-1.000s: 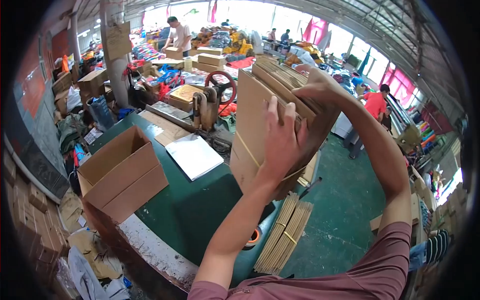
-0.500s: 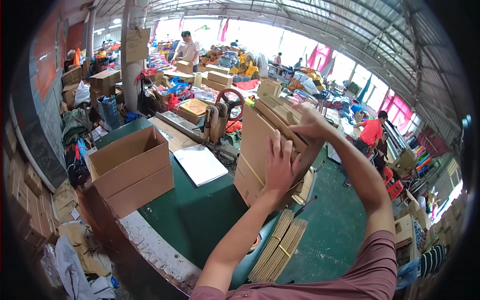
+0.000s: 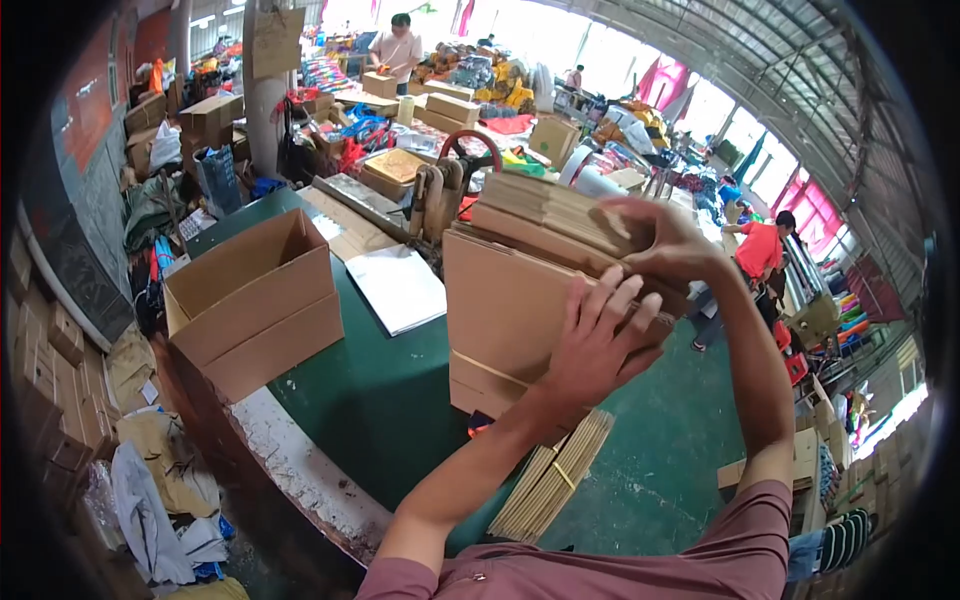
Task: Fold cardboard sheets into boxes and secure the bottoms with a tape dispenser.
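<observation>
A thick stack of flat-folded cardboard boxes (image 3: 500, 320) stands tilted on its edge on the green tabletop (image 3: 380, 430), a yellowish strap across its front face. My left hand (image 3: 605, 340) grips the stack's near upper edge at the right, fingers spread over the cardboard. At its top my right hand (image 3: 675, 240) curls around the upper sheets, fingertips slightly blurred. Below my left forearm lies a strapped bundle of folded cardboard (image 3: 550, 475), partly covered by the stack. A small dark object with an orange part (image 3: 480, 424) shows at the stack's foot.
An open cardboard box (image 3: 255, 320) stands at the left, beside a white sheet (image 3: 398, 285). Behind is a machine with a red handwheel (image 3: 470, 148). A person in a light shirt (image 3: 397, 52) and another in red (image 3: 760, 248) are farther off. Cloth heaps lie beyond.
The stack has turned so its front face shows more broadly and sits slightly farther left in view. Both hands stay on it and have shifted right. The view has moved a little.
</observation>
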The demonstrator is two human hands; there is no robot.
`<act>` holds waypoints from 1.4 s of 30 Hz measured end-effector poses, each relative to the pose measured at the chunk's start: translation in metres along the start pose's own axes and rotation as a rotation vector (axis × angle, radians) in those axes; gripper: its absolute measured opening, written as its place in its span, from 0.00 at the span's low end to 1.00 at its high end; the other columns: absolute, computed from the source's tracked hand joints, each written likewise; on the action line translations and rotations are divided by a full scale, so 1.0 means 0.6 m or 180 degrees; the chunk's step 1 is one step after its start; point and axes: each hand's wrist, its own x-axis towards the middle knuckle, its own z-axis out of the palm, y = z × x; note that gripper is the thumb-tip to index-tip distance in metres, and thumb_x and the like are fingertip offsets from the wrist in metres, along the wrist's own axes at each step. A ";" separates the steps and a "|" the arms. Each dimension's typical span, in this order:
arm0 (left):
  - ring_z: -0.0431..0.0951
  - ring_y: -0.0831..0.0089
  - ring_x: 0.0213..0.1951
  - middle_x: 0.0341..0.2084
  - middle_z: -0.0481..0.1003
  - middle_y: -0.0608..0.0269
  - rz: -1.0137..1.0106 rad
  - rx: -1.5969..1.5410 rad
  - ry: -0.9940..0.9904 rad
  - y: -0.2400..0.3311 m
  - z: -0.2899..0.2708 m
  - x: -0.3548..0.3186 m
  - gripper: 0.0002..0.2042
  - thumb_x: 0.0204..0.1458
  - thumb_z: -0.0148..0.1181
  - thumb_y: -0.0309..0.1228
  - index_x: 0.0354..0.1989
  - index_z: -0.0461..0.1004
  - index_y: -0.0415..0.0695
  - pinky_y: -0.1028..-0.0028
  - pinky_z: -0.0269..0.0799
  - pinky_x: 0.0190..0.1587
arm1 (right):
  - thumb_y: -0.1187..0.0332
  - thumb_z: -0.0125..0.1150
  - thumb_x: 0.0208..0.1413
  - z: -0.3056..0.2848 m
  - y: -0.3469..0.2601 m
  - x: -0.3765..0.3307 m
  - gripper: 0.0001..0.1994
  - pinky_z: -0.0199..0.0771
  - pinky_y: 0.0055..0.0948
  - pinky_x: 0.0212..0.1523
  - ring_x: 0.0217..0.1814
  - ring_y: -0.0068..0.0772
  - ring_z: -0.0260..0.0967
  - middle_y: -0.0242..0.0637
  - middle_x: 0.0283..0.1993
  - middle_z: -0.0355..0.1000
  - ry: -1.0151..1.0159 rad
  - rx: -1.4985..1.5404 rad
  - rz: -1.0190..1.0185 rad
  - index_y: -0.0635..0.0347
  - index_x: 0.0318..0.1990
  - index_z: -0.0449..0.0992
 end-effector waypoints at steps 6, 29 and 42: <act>0.61 0.48 0.64 0.60 0.67 0.52 -0.0509 0.0234 0.0433 -0.073 -0.029 0.049 0.21 0.59 0.56 0.36 0.58 0.68 0.40 0.45 0.45 0.68 | 0.67 0.72 0.47 0.026 0.087 -0.053 0.29 0.65 0.36 0.63 0.61 0.40 0.69 0.43 0.62 0.69 0.0076 -0.0439 0.0020 0.54 0.60 0.73; 0.75 0.57 0.50 0.44 0.78 0.55 0.0176 0.0607 -0.0985 -0.142 -0.060 0.083 0.16 0.59 0.57 0.40 0.44 0.78 0.38 0.50 0.51 0.68 | 0.61 0.58 0.60 0.038 0.070 -0.062 0.16 0.73 0.44 0.41 0.40 0.51 0.75 0.51 0.35 0.76 -0.0001 -0.2204 0.0688 0.68 0.30 0.77; 0.69 0.53 0.44 0.34 0.70 0.55 -0.0221 0.0323 -0.1224 -0.122 -0.084 0.093 0.23 0.48 0.67 0.49 0.38 0.77 0.39 0.55 0.63 0.53 | 0.54 0.63 0.56 0.007 0.080 -0.058 0.19 0.72 0.42 0.39 0.37 0.50 0.75 0.50 0.31 0.76 -0.0091 -0.1428 0.0486 0.66 0.32 0.77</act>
